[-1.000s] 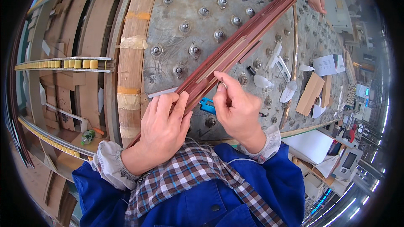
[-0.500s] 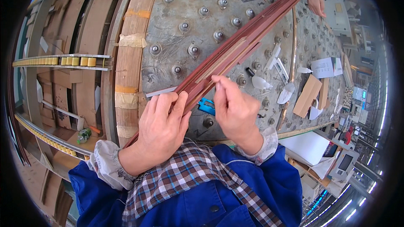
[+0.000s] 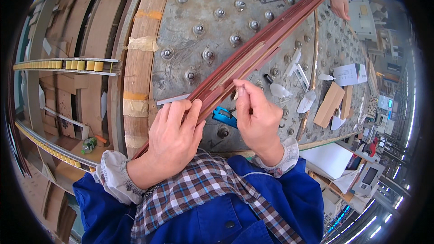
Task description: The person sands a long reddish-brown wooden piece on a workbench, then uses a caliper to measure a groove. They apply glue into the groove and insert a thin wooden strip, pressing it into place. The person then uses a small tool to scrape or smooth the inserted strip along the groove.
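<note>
Long reddish-brown trim strips [image 3: 266,36] lie together diagonally across the metal table. My left hand [image 3: 169,140] is closed over their near end, fingertips curled over the upper face. My right hand [image 3: 258,115] is held in a pinch, thumb against forefinger, just beside the strips' right edge. A small pale bit seems to show at its fingertips, too small to name. Under the strips, between my hands, lies a bright blue tool [image 3: 224,116], partly covered by my right hand. At the far end another person's hand [image 3: 339,2] hangs by the strips.
Ball rollers [image 3: 235,39] stud the metal table. To the right are a white plastic bottle [image 3: 279,90], a white frame-shaped piece [image 3: 298,72], a cardboard piece [image 3: 330,104] and a paper sheet [image 3: 350,73]. A taped wooden edge [image 3: 138,74] bounds the left, with a board-filled rack beyond.
My right hand has shifted slightly right, its fingertips drawing off the strips' edge. More of the blue tool shows. My left hand stays in place.
</note>
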Tool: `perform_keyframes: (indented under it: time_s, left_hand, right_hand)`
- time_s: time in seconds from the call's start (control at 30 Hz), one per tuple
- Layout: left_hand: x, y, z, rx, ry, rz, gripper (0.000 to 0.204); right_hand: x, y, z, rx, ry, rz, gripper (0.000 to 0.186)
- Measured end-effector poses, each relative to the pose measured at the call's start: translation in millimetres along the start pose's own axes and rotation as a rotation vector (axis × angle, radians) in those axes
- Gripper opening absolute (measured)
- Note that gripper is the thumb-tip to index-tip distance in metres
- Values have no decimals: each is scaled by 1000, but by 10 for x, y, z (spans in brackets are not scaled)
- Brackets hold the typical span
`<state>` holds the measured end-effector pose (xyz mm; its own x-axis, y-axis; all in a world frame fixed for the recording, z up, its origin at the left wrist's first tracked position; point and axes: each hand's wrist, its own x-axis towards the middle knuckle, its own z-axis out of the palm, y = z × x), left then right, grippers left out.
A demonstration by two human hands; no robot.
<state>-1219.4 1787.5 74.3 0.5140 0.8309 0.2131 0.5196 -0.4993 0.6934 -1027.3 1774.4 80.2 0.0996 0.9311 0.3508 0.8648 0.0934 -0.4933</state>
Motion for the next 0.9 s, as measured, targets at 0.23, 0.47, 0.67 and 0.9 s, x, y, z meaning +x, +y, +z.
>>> perform_keyframes:
  time_s: [0.23,0.47,0.67,0.9]
  left_hand:
    - [-3,0,-4,0,-1,2,55]
    - [-17,-16,25,2,9,5,54]
    - [5,12,-10,2,-12,-12,53]
    - [11,2,14,45,-7,16,48]
  right_hand:
    - [105,37,46,-48,62,79,18]
    - [-38,-220,68,95,-82,-45,29]
    - [89,-69,36,261,-112,396,38]
    - [218,126,7,530,-37,604,42]
